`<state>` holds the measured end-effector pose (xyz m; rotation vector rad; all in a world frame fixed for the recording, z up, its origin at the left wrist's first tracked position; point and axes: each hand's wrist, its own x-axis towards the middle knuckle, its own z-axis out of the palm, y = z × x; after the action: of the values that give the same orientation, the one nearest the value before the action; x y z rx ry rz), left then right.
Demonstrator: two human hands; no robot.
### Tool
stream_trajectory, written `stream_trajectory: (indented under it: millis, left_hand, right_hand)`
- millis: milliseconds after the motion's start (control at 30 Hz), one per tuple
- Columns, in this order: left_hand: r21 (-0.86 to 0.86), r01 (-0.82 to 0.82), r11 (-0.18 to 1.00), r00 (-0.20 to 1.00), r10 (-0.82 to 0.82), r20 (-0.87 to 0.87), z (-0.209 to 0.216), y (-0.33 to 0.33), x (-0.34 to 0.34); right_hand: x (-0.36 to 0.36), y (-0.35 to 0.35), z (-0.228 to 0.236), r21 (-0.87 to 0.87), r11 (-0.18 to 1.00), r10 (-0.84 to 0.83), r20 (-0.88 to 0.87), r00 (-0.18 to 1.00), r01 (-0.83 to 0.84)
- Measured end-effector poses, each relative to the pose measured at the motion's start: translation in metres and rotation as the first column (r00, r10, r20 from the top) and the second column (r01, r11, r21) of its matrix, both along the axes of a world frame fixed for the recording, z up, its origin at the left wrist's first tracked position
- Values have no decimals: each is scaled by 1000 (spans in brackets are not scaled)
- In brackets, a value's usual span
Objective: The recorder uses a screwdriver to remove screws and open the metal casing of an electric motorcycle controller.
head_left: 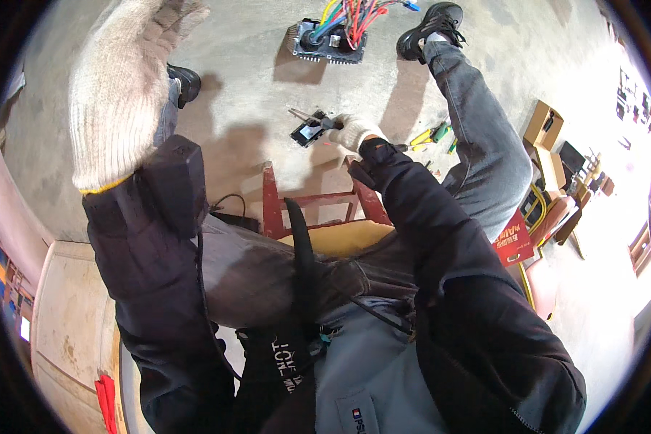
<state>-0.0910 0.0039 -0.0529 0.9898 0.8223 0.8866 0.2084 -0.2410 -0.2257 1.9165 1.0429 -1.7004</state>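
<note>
My left hand (126, 79), in a cream knitted work glove, is raised close to the camera at the upper left; its fingers are blurred and partly cut off by the top edge. Lower down, my right hand (354, 132), gloved alike, reaches toward the floor in front of the stool. It is closed on a slim two-pronged metal tool (308, 116), which looks like pliers. Under the tool lies a small black rectangular module (309, 131) with a pale label. Farther off stands a finned black controller box (329, 49) with a bundle of coloured wires (347, 22) rising from it.
A red stool (273, 206) with a yellowish seat is beneath me. Yellow and green hand tools (430, 136) lie right of my right hand. Cardboard boxes (544, 124) and a red box (513, 242) are at the right. A wooden cabinet (76, 304) stands at the left.
</note>
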Motion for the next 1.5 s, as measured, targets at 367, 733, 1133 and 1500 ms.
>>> stream_trajectory:
  millis: [367,733,1133,1500]
  left_hand:
    - [6,-349,937,934,348,-75,54,-24,48]
    - [-76,-373,925,922,361,-142,67,-23,47]
    - [-131,-265,955,957,244,-158,65,-27,43]
    - [-188,-201,961,977,182,-114,35,-38,35]
  right_hand:
    - [-30,19,-9,-83,992,105,59,993,-100]
    - [-25,9,-23,2,995,101,75,992,-101]
    - [29,-11,-4,-242,965,134,111,985,-104]
    - [61,-50,-26,-327,873,435,182,882,-363]
